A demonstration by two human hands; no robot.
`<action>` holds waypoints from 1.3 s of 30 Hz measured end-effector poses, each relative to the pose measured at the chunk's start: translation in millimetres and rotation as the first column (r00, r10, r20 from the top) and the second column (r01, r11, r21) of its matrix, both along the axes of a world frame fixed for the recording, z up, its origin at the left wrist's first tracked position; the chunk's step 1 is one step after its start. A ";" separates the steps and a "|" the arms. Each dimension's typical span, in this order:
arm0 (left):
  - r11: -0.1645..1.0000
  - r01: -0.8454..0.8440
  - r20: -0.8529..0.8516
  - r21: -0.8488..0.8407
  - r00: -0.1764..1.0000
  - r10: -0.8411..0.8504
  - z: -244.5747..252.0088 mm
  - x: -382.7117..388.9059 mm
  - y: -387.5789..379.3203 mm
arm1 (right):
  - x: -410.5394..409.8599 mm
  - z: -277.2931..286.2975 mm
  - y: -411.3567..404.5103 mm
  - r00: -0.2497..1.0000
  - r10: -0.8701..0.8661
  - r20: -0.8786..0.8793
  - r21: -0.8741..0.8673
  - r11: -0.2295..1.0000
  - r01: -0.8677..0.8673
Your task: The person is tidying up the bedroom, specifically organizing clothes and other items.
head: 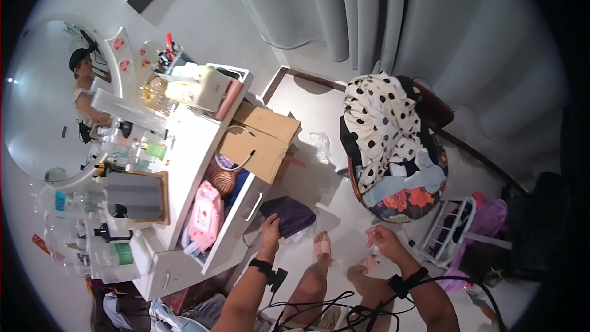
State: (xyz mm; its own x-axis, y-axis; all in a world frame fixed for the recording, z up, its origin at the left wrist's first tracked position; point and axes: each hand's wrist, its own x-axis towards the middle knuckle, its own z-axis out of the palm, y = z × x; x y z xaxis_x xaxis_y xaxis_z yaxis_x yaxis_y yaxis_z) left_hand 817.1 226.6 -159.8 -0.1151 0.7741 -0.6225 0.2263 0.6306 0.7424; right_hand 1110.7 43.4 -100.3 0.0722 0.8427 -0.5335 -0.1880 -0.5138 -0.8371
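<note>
My left hand (271,230) is at the near edge of a dark purple pouch or folded cloth (289,216), its fingers closed on the edge. Something whitish shows under the purple item, beside the open drawer (236,226) of a white dressing table. My right hand (386,242) hovers over the floor with its fingers bent and apart, and nothing is visible in it. Ahead of that hand stands a floral-patterned round seat (408,205), piled with a black-dotted white garment (380,120) and light blue cloth (392,186).
A pink wipes pack (206,216) and a brown hairbrush (224,180) lie in the drawer. A cardboard box (258,145) juts over its far end. Crumpled clear plastic (321,146) rests on the floor. Black cables (364,316) cross my lap, and a white rack (447,230) stands right.
</note>
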 end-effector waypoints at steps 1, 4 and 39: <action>1.000 -0.002 -0.007 0.001 1.000 0.002 -17.8 -1.0 5.8 | -3.4 -17.8 5.6 1.000 0.002 -0.007 0.001 1.000 -0.002; 0.867 0.292 -0.218 0.404 0.951 -0.218 -57.7 -12.4 25.8 | -28.1 -72.8 30.9 0.994 0.088 -0.070 0.064 0.994 -0.084; 0.652 0.531 -0.784 0.542 0.599 0.164 -228.0 -26.2 348.8 | -16.8 -368.4 113.7 0.926 0.151 0.345 -0.218 0.973 -0.078</action>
